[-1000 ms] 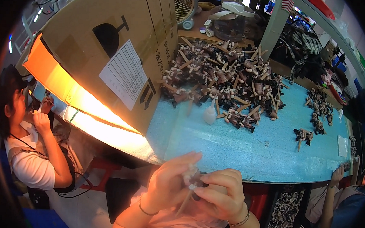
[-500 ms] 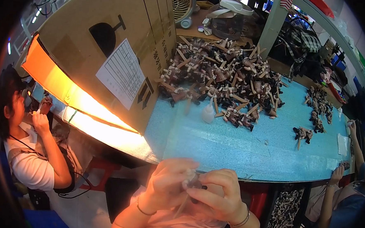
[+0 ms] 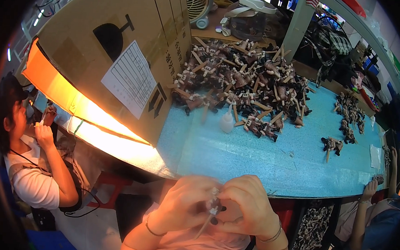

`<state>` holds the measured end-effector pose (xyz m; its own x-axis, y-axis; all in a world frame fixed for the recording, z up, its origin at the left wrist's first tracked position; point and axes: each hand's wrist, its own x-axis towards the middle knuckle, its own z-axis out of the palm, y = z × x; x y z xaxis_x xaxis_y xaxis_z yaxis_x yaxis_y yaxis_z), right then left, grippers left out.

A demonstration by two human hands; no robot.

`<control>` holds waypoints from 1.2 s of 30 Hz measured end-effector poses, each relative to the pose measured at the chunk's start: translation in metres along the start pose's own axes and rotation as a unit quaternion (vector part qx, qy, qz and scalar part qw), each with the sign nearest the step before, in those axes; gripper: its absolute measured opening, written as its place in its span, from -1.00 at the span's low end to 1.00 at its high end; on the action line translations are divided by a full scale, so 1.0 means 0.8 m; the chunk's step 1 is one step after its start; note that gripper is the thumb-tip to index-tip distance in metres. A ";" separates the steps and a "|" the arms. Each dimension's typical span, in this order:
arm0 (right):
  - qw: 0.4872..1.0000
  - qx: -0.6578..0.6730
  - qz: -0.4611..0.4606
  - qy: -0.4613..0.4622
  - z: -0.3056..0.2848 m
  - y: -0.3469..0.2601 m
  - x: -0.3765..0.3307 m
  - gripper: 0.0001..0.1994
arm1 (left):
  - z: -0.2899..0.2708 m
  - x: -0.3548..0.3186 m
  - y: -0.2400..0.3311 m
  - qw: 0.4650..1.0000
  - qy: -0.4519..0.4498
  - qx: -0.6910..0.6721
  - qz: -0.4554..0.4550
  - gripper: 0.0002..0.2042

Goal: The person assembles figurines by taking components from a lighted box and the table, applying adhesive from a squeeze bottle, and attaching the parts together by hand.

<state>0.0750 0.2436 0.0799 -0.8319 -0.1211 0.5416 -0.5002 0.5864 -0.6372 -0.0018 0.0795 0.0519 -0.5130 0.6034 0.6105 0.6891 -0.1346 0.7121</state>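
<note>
Just in front of my body, below the bench edge, I hold a small doll figurine (image 3: pixel 213 203) with a pale top, dark feet and a flat wooden stick slanting down from it. My left hand (image 3: pixel 184 203) is closed around its left side, with the fingertips partly hidden. My right hand (image 3: pixel 250 207) curls in from the other side, its fingers at the figurine's upper right and its thumb lower down by the dark feet. On the blue bench top (image 3: pixel 234 158) beyond stands a white squeeze bottle (image 3: pixel 227 122) with a thin nozzle, beside a large heap of similar figurines (image 3: pixel 243 84).
A tall cardboard box (image 3: pixel 136 44) stands at the left, lit orange below. Further figurines (image 3: pixel 350 114) lie at the right. A black crate (image 3: pixel 312 228) of small parts sits beneath the bench. One co-worker (image 3: pixel 39 162) sits left, another person's arm (image 3: pixel 363 210) shows right.
The figurine has turned between my hands, so its stick and dark feet show more plainly. My right fingers have shifted their hold. At the far right, the other person's raised hand has moved.
</note>
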 end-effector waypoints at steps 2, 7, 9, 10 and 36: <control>1.000 0.006 0.001 -0.011 0.000 0.003 0.000 -0.44 | 0.000 -0.003 -0.001 1.000 -0.006 0.001 -0.002 -0.51; 0.999 0.010 0.007 -0.040 -0.001 0.007 -0.002 -0.43 | 0.001 -0.006 -0.002 0.999 -0.023 -0.019 -0.028 -0.54; 0.999 0.010 0.022 -0.044 -0.002 0.006 -0.004 -0.45 | 0.001 -0.005 0.000 0.999 -0.029 -0.021 -0.039 -0.56; 0.999 0.008 0.023 -0.043 -0.002 0.006 -0.004 -0.45 | 0.001 -0.004 0.000 0.998 -0.033 -0.023 -0.050 -0.57; 0.848 -0.468 0.197 0.151 -0.184 0.158 -0.080 -0.54 | 0.132 0.108 -0.089 0.898 -0.028 0.439 0.001 -0.68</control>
<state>0.1007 0.4437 0.0455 -0.7198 0.3589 0.5942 0.3296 0.9300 -0.1624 -0.0413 0.2241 0.0176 -0.5013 0.6461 0.5756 0.8410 0.5202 0.1485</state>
